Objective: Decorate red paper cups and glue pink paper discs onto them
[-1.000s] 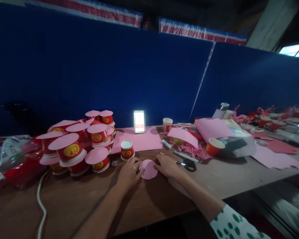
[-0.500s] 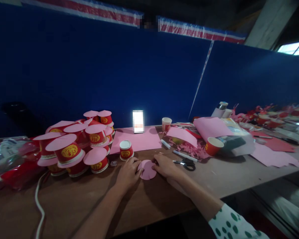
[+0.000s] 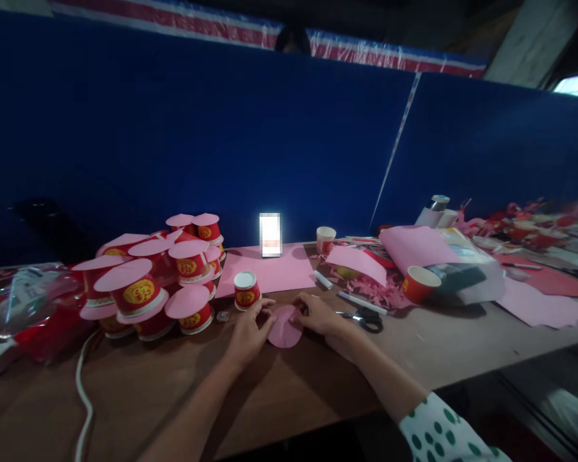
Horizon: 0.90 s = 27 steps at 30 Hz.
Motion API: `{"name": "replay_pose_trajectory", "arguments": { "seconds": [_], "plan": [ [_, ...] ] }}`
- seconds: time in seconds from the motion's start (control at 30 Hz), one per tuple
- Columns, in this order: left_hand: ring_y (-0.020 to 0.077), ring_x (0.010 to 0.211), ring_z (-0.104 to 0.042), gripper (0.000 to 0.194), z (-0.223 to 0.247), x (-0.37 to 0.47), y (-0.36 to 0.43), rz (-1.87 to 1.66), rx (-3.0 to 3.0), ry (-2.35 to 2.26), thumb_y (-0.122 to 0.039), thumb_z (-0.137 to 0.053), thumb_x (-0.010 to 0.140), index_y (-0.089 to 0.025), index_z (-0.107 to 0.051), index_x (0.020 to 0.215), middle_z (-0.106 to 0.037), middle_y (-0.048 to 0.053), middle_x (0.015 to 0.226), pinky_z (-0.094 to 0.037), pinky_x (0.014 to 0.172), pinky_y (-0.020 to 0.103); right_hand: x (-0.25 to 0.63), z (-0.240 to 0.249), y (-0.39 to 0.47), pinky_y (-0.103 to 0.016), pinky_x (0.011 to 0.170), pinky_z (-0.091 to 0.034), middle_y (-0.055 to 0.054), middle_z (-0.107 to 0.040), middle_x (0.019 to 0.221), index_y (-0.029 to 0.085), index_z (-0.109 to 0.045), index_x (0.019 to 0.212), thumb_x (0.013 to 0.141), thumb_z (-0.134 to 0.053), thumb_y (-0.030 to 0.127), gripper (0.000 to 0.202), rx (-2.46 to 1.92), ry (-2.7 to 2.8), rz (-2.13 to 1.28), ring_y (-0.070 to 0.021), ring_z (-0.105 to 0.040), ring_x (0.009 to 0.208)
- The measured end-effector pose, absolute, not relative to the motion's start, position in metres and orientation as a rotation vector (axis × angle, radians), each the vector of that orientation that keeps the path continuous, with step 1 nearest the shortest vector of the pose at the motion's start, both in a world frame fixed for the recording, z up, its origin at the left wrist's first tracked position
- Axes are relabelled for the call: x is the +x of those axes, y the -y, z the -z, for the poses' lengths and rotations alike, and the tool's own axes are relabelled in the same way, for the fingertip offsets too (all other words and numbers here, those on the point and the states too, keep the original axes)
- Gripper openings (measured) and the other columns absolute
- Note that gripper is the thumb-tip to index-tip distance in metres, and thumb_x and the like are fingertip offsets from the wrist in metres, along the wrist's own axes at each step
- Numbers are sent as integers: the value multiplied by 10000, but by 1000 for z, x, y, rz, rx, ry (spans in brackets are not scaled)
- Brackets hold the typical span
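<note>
A round pink paper disc [image 3: 285, 330] is between my hands, low over the brown table. My left hand [image 3: 250, 328] grips its left edge with thumb and fingers. At the upper right edge of the disc, my right hand [image 3: 318, 316] pinches the paper. Just behind my left hand stands an upside-down red paper cup [image 3: 247, 293] with a gold print and a white base. Black-handled scissors [image 3: 368, 320] lie to the right of my right hand.
Red cups with pink paper tops [image 3: 139, 292] are stacked at the left, beside a white cable [image 3: 84, 398]. A pink sheet [image 3: 270, 273] lies behind my hands under a bright phone [image 3: 270, 235]. Paper scraps [image 3: 366, 290] and an open red cup [image 3: 420, 285] are at the right.
The disc has tilted and bent a little between my hands, and my right fingers have shifted inward over its upper edge. The whole view has shifted slightly.
</note>
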<state>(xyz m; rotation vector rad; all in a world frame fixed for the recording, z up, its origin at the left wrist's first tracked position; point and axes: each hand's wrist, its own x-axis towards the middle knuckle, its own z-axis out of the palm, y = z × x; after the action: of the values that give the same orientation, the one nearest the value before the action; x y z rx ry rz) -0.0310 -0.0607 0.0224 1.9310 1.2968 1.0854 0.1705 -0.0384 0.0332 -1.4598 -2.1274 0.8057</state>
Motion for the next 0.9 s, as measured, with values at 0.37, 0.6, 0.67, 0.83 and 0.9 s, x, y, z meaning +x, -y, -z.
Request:
{"name": "replay_pose_trajectory", "arguments": {
  "seconds": [0.37,0.6,0.67,0.83,0.9],
  "plan": [
    [148,679,-601,469,-43,-17,44,-990,1270,-1074,-385,-697,641,-116,-606,1014,-677,77,826,-441,575,236,173,-30,37,-192,536,-366,3,-601,721,138,-607,920,620,-754,413,433,-921,1370,-1652,-110,-521,620],
    [111,614,-568,400,-45,4,39,-895,1168,-1104,-385,-702,623,-145,-664,942,-680,36,748,-378,496,178,180,-30,31,-151,408,-277,41,-548,623,152,-611,896,661,-728,406,366,-910,1235,-1653,-52,-423,473],
    [104,603,-563,395,-42,7,36,-944,1132,-1116,-397,-699,626,-134,-662,919,-675,36,731,-380,494,174,182,-28,31,-150,394,-267,45,-538,608,151,-611,890,672,-717,421,363,-948,1246,-1628,-45,-399,452],
    [88,561,-543,416,-30,6,34,-1029,1061,-1125,-397,-713,609,-128,-650,920,-672,37,751,-362,452,160,185,-27,31,-153,411,-300,43,-537,620,156,-611,881,671,-720,419,354,-1015,1340,-1564,-56,-432,483],
    [85,551,-541,420,-28,4,35,-1053,1031,-1124,-406,-713,606,-133,-649,919,-672,36,761,-376,451,163,185,-28,33,-158,420,-304,32,-556,644,158,-616,883,672,-716,423,353,-1008,1404,-1550,-64,-448,504]
  ]
}}
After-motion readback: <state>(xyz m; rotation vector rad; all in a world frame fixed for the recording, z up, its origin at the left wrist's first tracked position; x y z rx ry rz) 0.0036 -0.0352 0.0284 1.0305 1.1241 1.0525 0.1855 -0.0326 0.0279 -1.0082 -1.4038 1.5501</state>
